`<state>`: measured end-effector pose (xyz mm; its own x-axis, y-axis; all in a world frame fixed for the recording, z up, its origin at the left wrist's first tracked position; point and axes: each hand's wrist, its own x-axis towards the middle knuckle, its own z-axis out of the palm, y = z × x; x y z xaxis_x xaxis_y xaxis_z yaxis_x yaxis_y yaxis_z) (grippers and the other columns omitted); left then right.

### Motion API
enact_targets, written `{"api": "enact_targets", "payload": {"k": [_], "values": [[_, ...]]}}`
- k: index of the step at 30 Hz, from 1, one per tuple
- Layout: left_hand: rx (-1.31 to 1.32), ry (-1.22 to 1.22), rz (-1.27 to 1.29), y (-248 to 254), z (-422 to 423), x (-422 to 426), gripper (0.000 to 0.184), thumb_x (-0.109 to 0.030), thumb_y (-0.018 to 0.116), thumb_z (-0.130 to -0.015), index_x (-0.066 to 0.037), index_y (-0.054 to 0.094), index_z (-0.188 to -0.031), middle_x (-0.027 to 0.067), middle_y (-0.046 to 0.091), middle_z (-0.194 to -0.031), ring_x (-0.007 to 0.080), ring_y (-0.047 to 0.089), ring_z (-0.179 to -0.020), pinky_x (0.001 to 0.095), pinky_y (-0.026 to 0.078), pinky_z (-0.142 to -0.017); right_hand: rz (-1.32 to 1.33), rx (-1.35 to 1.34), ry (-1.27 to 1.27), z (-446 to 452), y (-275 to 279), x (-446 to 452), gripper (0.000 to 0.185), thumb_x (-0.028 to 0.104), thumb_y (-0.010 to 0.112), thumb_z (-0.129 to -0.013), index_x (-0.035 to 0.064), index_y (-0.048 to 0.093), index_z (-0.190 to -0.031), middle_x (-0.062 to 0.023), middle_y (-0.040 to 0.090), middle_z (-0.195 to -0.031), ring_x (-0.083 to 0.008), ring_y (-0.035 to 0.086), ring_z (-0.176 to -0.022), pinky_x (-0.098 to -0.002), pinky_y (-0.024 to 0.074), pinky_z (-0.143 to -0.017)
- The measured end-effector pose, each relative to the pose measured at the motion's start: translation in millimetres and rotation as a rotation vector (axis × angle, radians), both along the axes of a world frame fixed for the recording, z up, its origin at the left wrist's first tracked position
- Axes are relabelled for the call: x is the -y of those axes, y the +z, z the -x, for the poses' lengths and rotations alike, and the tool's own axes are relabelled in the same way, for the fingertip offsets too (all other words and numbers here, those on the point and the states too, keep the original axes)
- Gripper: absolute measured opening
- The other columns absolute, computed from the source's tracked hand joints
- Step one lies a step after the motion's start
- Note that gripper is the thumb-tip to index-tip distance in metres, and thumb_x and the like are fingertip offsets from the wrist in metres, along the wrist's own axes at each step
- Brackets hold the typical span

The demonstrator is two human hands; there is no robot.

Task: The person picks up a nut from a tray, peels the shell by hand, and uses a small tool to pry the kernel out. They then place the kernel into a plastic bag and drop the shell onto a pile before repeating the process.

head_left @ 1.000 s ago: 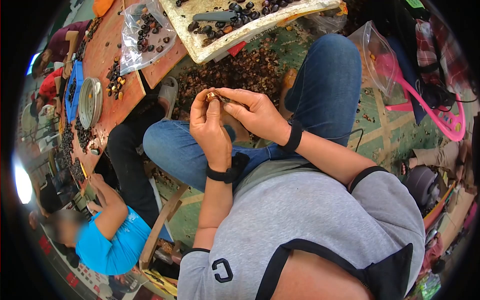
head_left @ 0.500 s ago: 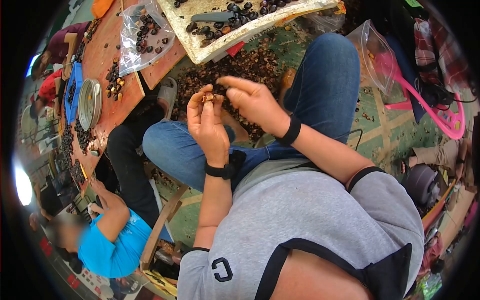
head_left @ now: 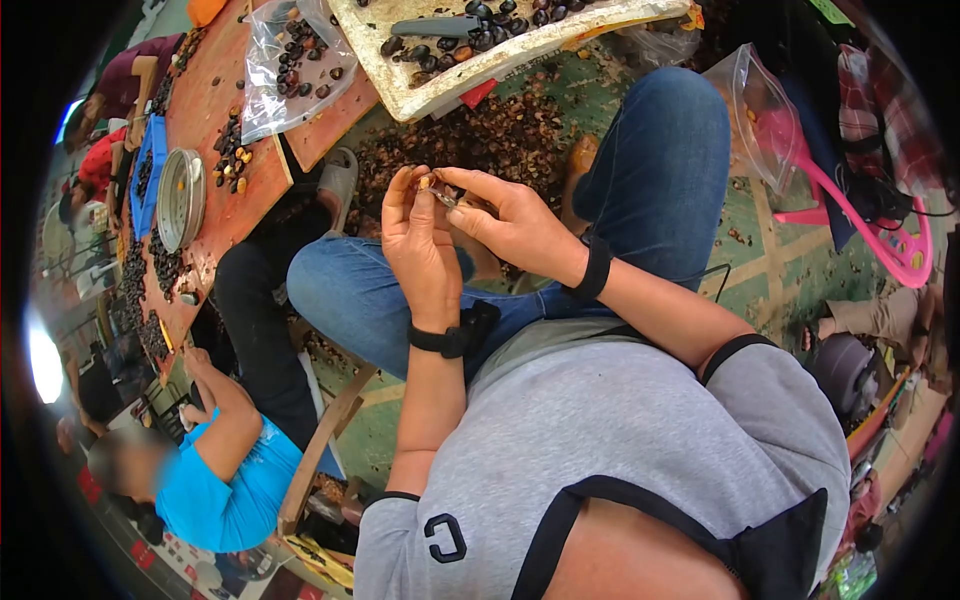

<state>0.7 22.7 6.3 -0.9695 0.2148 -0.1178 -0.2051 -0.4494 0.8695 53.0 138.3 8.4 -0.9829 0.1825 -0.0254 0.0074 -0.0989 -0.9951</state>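
Between the thumb and fingers of my left hand (head_left: 420, 250) is a small brown nut (head_left: 425, 184) with a pale patch showing. My right hand (head_left: 520, 225) pinches a small metallic tool (head_left: 443, 197), its tip against the nut; the rest of the tool is hidden by my fingers. Both hands are above my lap, close together. Beyond them, a white foam tray (head_left: 420, 100) bears dark nuts and a grey-handled tool (head_left: 436, 27).
A red-brown table (head_left: 215, 120) at the left bears a clear bag (head_left: 270, 90) of nuts, a metal bowl (head_left: 181, 200) and a blue tray (head_left: 148, 175). A co-worker in blue (head_left: 235, 480) sits lower left. Shell bits cover the floor (head_left: 480, 140). A pink plastic object (head_left: 905, 265) is at the right.
My right hand has swung away from the nut and come back to it, the metallic tool now showing at the nut. My left hand has kept hold of the nut.
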Motion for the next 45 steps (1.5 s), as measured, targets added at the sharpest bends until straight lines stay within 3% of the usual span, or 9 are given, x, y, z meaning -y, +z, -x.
{"api": "enact_targets", "payload": {"k": [2, 4, 20, 29, 32, 35, 41, 43, 45], "values": [[0.082, -0.026, -0.034, 0.3, -1.3, -0.1, 0.024, -0.002, 0.054, -0.095, -0.001, 0.051, -0.119, 0.0103, 0.059, -0.117, 0.0166, 0.061, -0.101, 0.0287, 0.054, -0.087, -0.006, -0.036, -0.031, 0.2, -5.5, 1.3, 0.047, 0.012, 0.057, -0.093, 0.0015, 0.047, -0.138, 0.0007, 0.06, -0.087, -0.0053, 0.052, -0.076, -0.0226, 0.0472, -0.068], [0.087, -0.02, -0.023, -0.7, -2.1, 0.0, 0.023, -0.002, 0.054, -0.095, -0.001, 0.051, -0.118, 0.0098, 0.059, -0.116, 0.0163, 0.061, -0.1, 0.0286, 0.054, -0.086, 0.349, 0.107, -0.013, 0.5, -5.9, 0.6, 0.046, 0.012, 0.057, -0.092, 0.0008, 0.048, -0.136, -0.0023, 0.061, -0.085, -0.0072, 0.054, -0.073, -0.0239, 0.049, -0.065], [-0.017, -0.07, 0.038, -6.9, 0.4, 4.9, 0.02, -0.001, 0.057, -0.093, -0.003, 0.054, -0.113, 0.0067, 0.061, -0.107, 0.0151, 0.062, -0.097, 0.0282, 0.054, -0.085, 0.243, 0.122, 0.091, -2.2, 5.5, -8.1, 0.046, 0.009, 0.056, -0.093, 0.0026, 0.048, -0.137, -0.0016, 0.064, -0.097, -0.0064, 0.056, -0.083, -0.0237, 0.0496, -0.074], [0.056, -0.046, 0.027, -7.1, -6.3, 1.5, 0.026, -0.004, 0.056, -0.095, 0.0, 0.054, -0.121, 0.007, 0.061, -0.11, 0.0135, 0.061, -0.097, 0.0263, 0.054, -0.084, -0.021, 0.012, -0.046, -0.4, -5.4, -3.6, 0.043, 0.007, 0.057, -0.091, 0.0035, 0.052, -0.134, -0.0046, 0.066, -0.106, -0.0063, 0.058, -0.089, -0.0234, 0.0507, -0.079], [0.053, -0.024, 0.011, -4.5, -7.0, -1.7, 0.026, -0.005, 0.055, -0.096, 0.001, 0.054, -0.121, 0.0071, 0.061, -0.11, 0.0133, 0.062, -0.096, 0.0257, 0.054, -0.083, -0.153, -0.096, -0.108, 0.2, -7.6, -2.9, 0.043, 0.007, 0.058, -0.09, 0.0038, 0.053, -0.133, -0.0051, 0.067, -0.099, -0.0069, 0.059, -0.084, -0.0232, 0.051, -0.076], [0.061, -0.069, 0.021, -0.3, -2.3, 2.2, 0.027, -0.006, 0.054, -0.096, 0.001, 0.053, -0.122, 0.0069, 0.061, -0.109, 0.0128, 0.062, -0.095, 0.0252, 0.054, -0.082, 0.119, 0.054, 0.019, -1.9, 8.4, -11.7, 0.044, 0.008, 0.06, -0.089, 0.004, 0.054, -0.132, -0.0051, 0.067, -0.092, -0.0083, 0.058, -0.076, -0.0244, 0.0506, -0.069], [0.045, -0.071, 0.083, -0.8, -3.3, 1.5, 0.027, -0.007, 0.054, -0.097, 0.002, 0.054, -0.122, 0.0072, 0.061, -0.109, 0.0128, 0.061, -0.095, 0.0256, 0.054, -0.083, -0.197, 0.023, 0.094, 0.4, 13.7, -25.1, 0.044, 0.009, 0.062, -0.086, 0.0059, 0.057, -0.13, -0.0071, 0.066, -0.087, -0.0106, 0.057, -0.069, -0.0267, 0.0484, -0.062], [0.054, -0.082, 0.075, 2.1, -6.4, -1.3, 0.027, -0.007, 0.054, -0.097, 0.002, 0.054, -0.122, 0.0071, 0.061, -0.109, 0.0125, 0.061, -0.095, 0.0256, 0.054, -0.083, -0.359, -0.1, -0.033, 3.4, 4.9, -23.3, 0.037, 0.014, 0.062, -0.086, 0.0043, 0.061, -0.122, -0.0153, 0.069, -0.101, -0.0214, 0.069, -0.085, -0.032, 0.0546, -0.07], [0.065, -0.092, 0.068, 2.9, -7.7, -2.0, 0.027, -0.007, 0.054, -0.097, 0.002, 0.054, -0.122, 0.007, 0.061, -0.109, 0.0121, 0.061, -0.095, 0.0255, 0.054, -0.082, -0.349, -0.102, -0.032, 4.4, 0.3, -24.0, 0.038, 0.015, 0.063, -0.085, 0.0043, 0.061, -0.121, -0.0155, 0.069, -0.101, -0.023, 0.069, -0.086, -0.0326, 0.0544, -0.071]]}}
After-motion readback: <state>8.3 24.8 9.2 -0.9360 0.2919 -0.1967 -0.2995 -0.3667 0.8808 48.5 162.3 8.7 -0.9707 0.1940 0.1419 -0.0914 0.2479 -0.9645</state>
